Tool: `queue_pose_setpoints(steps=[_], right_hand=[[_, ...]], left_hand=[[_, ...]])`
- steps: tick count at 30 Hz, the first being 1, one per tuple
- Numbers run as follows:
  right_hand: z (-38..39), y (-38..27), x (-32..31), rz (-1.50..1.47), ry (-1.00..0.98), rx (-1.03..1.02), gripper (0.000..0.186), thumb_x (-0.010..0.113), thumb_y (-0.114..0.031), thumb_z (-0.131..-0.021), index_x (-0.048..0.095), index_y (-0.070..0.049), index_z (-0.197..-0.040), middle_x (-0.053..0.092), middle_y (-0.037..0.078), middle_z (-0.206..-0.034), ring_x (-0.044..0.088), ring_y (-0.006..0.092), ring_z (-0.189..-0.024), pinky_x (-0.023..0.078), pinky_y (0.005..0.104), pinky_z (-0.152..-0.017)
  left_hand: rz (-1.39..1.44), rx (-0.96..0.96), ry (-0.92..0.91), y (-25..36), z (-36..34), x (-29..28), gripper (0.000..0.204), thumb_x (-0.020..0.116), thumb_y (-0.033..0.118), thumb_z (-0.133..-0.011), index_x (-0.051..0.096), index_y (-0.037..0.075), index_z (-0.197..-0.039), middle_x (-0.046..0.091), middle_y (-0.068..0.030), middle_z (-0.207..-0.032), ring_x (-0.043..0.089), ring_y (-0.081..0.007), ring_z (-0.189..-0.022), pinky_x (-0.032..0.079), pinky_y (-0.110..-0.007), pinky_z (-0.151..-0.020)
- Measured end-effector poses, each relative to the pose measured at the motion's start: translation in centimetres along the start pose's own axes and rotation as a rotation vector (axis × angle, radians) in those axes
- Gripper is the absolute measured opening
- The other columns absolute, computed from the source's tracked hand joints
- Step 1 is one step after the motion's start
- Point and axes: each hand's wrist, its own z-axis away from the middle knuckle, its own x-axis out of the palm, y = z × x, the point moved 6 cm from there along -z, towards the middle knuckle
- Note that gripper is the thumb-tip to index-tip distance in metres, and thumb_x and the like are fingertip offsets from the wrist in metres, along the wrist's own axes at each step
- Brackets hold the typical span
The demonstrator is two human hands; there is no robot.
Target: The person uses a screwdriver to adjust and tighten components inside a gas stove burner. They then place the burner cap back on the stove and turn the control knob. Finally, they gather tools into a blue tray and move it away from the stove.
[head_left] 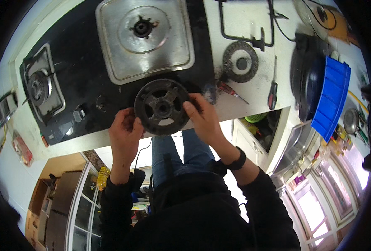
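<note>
Between my two hands is a round dark metal gas burner base point(152, 87), with spokes, open gaps and a central hub. My left hand point(126, 127) grips its left rim with bent fingers and thumb. On the opposite side, my right hand point(202, 117) closes on the right rim, thumb on top. The part is held over the front edge of a black gas hob point(85, 81). Beyond it lies a square steel drip tray point(110, 62) with a burner nozzle seat point(142, 27) at its centre.
On the white counter at right lie a toothed burner ring point(252, 69), a black pan support point(246, 39) and two screwdrivers point(232, 91) point(272, 95). Farther right stand a black pan point(306, 79) and a blue plastic tray point(331, 96). A second burner point(39, 88) is at left.
</note>
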Motion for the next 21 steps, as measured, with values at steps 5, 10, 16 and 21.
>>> queue_pose_setpoints(steps=[5, 10, 16, 21], right_hand=[[1.1, 1.3, 0.0, -0.163, -0.014, 0.152, 0.037, 0.058, -0.029, -0.103, 0.060, 0.003, -0.121, 0.062, 0.006, -0.083, 0.053, 0.0102, -0.074, 0.045, 0.0269, -0.065], [1.3, 2.1, -0.2, -0.201, -0.094, 0.321, 0.037, 0.061, -0.026, -0.101, 0.058, 0.002, -0.125, 0.066, 0.009, -0.085, 0.057, 0.0125, -0.065, 0.047, 0.0279, -0.058], [1.2, 0.9, -1.0, -0.205, 0.002, 0.110, 0.042, 0.061, -0.014, -0.098, 0.050, -0.003, -0.138, 0.065, 0.008, -0.093, 0.061, 0.0122, -0.075, 0.050, 0.0271, -0.064], [-0.9, -1.3, -0.9, -0.155, -0.037, -0.054, 0.040, 0.057, -0.007, -0.100, 0.049, -0.004, -0.140, 0.061, 0.006, -0.101, 0.057, 0.0099, -0.084, 0.048, 0.0242, -0.071]], left_hand=[[-0.031, -0.022, -0.019, -0.1, 0.1, 0.2, 0.024, 0.059, 0.004, -0.097, 0.056, -0.005, -0.119, 0.066, -0.0066, -0.088, 0.058, -0.0071, -0.068, 0.046, -0.021, -0.059], [-0.128, -0.082, -0.053, 0.0, 0.1, 0.0, 0.019, 0.058, 0.004, -0.097, 0.057, -0.004, -0.115, 0.065, -0.0059, -0.084, 0.056, -0.0066, -0.064, 0.045, -0.021, -0.056], [-0.128, 0.023, -0.027, 0.8, -0.4, 0.4, 0.023, 0.063, 0.004, -0.094, 0.058, -0.004, -0.115, 0.067, -0.0065, -0.087, 0.062, -0.0081, -0.074, 0.051, -0.024, -0.065], [-0.092, 0.172, -0.021, 3.4, -1.5, 0.3, 0.025, 0.064, 0.005, -0.094, 0.058, -0.005, -0.116, 0.071, -0.0102, -0.094, 0.067, -0.0110, -0.082, 0.054, -0.025, -0.074]])
